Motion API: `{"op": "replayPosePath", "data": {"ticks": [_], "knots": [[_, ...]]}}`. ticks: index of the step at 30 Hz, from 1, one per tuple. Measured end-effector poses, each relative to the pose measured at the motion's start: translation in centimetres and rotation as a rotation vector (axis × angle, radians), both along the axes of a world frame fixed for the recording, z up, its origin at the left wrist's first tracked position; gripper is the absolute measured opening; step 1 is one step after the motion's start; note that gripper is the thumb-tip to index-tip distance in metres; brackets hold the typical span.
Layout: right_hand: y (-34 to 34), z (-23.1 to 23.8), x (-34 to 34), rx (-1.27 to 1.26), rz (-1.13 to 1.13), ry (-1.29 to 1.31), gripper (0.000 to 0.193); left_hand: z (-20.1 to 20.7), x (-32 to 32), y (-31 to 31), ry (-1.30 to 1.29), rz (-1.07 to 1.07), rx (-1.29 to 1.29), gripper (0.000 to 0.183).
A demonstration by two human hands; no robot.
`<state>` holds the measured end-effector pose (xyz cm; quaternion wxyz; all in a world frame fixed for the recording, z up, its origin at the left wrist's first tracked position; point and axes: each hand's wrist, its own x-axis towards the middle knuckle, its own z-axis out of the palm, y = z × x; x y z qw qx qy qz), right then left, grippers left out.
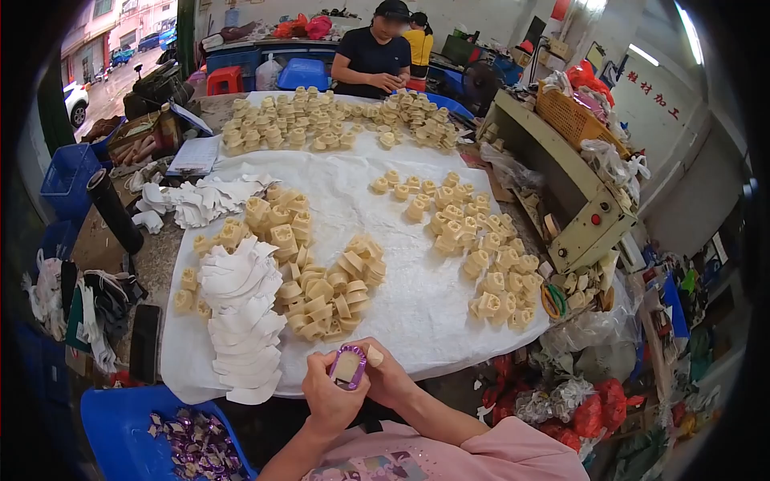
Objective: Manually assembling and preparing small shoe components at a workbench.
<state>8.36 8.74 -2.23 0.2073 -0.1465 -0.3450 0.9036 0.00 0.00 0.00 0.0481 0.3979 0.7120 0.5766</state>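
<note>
Close to my body, at the table's near edge, a small shoe heel (348,367) with a shiny purple wrapped rim and a beige flat face is held between both hands. My left hand (331,401) is closed around its left and lower side. From the right, the fingers of my right hand (391,381) press against it; a pale covering sits on one fingertip. Just beyond lies a heap of cream plastic heels (333,289). Left of that, white curved cut sheets (241,309) overlap in a long stack. Below left, a blue bin (112,429) holds several purple-wrapped heels (196,445).
A white cloth (409,313) covers the table. More cream heels (489,248) stand to the right and at the far side (297,120). A beige machine (577,216) borders the right; a black cylinder (112,210) stands left. Across the table sits a co-worker (373,60).
</note>
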Motion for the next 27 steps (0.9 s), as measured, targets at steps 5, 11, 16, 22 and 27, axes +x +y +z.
{"op": "replayPosePath", "data": {"ticks": [5, 11, 16, 22, 27], "knots": [[0.2, 2.1, 0.6, 0.165, -0.128, -0.069, 0.026, -0.1, 1.4, 0.7, -0.076, 0.038, 0.077, 0.048], [-0.8, 3.0, -1.3, 0.838, -0.331, -0.389, 0.016, -0.5, 0.2, 0.0, 0.049, 0.129, 0.123, 0.052], [-1.6, 2.2, -1.4, 0.74, -0.337, -0.35, 0.019, -0.2, -0.3, -0.5, 0.045, 0.093, 0.088, 0.053], [-1.1, 2.4, -1.2, 0.276, -0.144, -0.128, 0.032, 0.2, -0.7, -0.7, 0.091, 0.096, 0.131, 0.052], [-0.7, 2.7, -1.6, 0.585, -0.225, -0.291, 0.028, 0.5, -0.6, -0.1, 0.15, 0.118, 0.179, 0.05]]}}
